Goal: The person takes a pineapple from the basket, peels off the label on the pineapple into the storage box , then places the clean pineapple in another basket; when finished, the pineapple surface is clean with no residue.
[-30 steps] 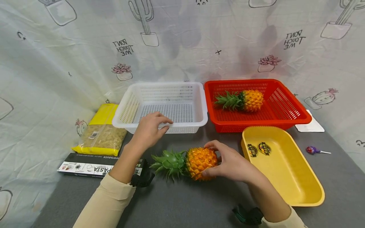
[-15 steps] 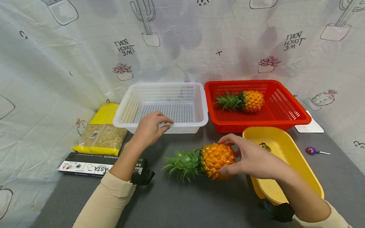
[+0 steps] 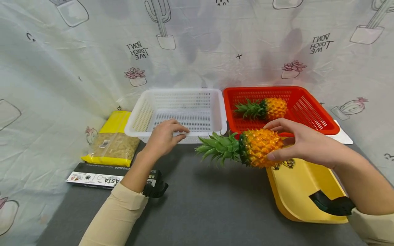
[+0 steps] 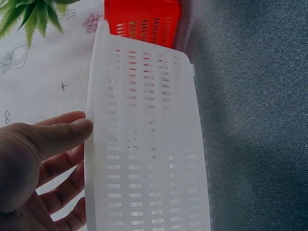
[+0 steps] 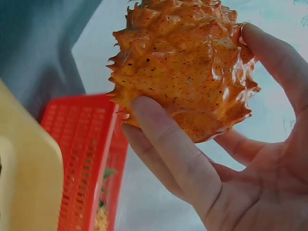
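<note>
My right hand (image 3: pixel 303 143) grips an orange pineapple (image 3: pixel 261 147) by its base, its green leaves pointing left. It is raised above the dark table, in front of the red basket. In the right wrist view, the thumb and fingers curl round the spiky body of this pineapple (image 5: pixel 178 72). My left hand (image 3: pixel 164 138) is at the front rim of a white basket (image 3: pixel 223 126), its fingers loosely bent. The left wrist view shows the thumb tip right at the rim of the white basket (image 4: pixel 154 168), the other fingertips behind it. A second pineapple (image 3: pixel 275 107) lies in the red basket.
The red basket (image 3: pixel 317 109) stands beside the white one. A yellow tub (image 3: pixel 307 198) sits below my right forearm. At the left are a yellow bag of pasta (image 3: pixel 118 143) and a black-and-white pasta box (image 3: pixel 92 176). A patterned curtain (image 3: pixel 197 44) hangs behind.
My right hand has lifted the pineapple off the table and carried it right and forward toward the red basket. The left hand stays by the white basket's rim.
</note>
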A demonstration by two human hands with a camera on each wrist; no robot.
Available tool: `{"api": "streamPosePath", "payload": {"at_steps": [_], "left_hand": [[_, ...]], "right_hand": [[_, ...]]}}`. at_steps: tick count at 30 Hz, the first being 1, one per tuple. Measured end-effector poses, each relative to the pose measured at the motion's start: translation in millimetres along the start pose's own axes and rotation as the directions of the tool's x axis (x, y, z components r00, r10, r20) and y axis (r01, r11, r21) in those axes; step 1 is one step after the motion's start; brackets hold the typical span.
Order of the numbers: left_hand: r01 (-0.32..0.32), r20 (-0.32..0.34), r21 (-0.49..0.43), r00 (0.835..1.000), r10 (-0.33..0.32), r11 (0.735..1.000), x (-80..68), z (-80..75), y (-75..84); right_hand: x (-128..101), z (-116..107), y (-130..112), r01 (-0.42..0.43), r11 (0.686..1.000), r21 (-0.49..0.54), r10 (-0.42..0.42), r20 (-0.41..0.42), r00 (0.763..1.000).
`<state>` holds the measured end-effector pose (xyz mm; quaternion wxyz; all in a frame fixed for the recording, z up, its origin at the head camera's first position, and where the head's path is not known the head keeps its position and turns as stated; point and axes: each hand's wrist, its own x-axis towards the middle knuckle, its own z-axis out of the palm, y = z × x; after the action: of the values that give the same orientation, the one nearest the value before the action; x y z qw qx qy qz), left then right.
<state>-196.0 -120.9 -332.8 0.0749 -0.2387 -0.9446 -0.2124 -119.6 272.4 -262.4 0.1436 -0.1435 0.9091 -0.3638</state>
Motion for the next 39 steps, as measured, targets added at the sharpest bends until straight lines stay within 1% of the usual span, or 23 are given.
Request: {"api": "streamPosePath", "payload": {"at_steps": [3,6,9,13,16,21,27,32,35,39], "left_hand": [[0.001,-0.004,0.000,1.000,-0.001,1.000,0.1,0.5,0.4],[0.009,-0.007,0.001,1.000,-0.009,1.000,0.2,1.8,-0.5],[0.001,-0.008,-0.002,1.000,-0.001,1.000,0.8,3.3,-1.2],[-0.002,-0.005,-0.002,1.000,0.002,1.000,1.7,2.4,-1.5],[0.010,0.001,-0.005,1.000,-0.010,1.000,1.9,1.7,-1.6],[0.010,0.003,-0.009,1.000,-0.010,1.000,1.3,1.3,-1.7],[0.009,-0.002,-0.010,1.000,-0.009,1.000,1.7,0.5,-0.4],[0.004,-0.004,-0.009,1.000,-0.004,1.000,2.4,0.1,-0.2],[0.011,-0.004,-0.021,1.000,-0.011,1.000,2.7,0.1,-0.4],[0.013,-0.004,-0.026,1.000,-0.013,1.000,2.3,0.9,-1.3]], "right_hand": [[-0.6,-8.4,3.8,-0.008,0.999,-0.049,0.006,-0.029,1.000],[-0.8,-13.0,6.7,-0.031,0.997,-0.068,0.027,-0.047,0.999],[-0.1,-18.6,10.9,-0.049,0.995,-0.090,0.044,-0.062,0.997],[6.1,-31.8,16.8,-0.071,0.990,-0.119,0.059,-0.101,0.993],[12.9,-44.8,23.4,-0.086,0.987,-0.133,0.071,-0.118,0.990],[22.5,-63.2,34.5,-0.095,0.986,-0.135,0.082,-0.104,0.991],[32.7,-76.2,46.2,-0.099,0.989,-0.110,0.087,-0.102,0.991],[43.7,-82.8,55.9,-0.121,0.988,-0.097,0.112,-0.091,0.989],[50.6,-84.5,60.9,-0.132,0.984,-0.122,0.121,-0.092,0.988],[58.2,-83.5,65.9,-0.138,0.987,-0.084,0.132,-0.077,0.988]]}}
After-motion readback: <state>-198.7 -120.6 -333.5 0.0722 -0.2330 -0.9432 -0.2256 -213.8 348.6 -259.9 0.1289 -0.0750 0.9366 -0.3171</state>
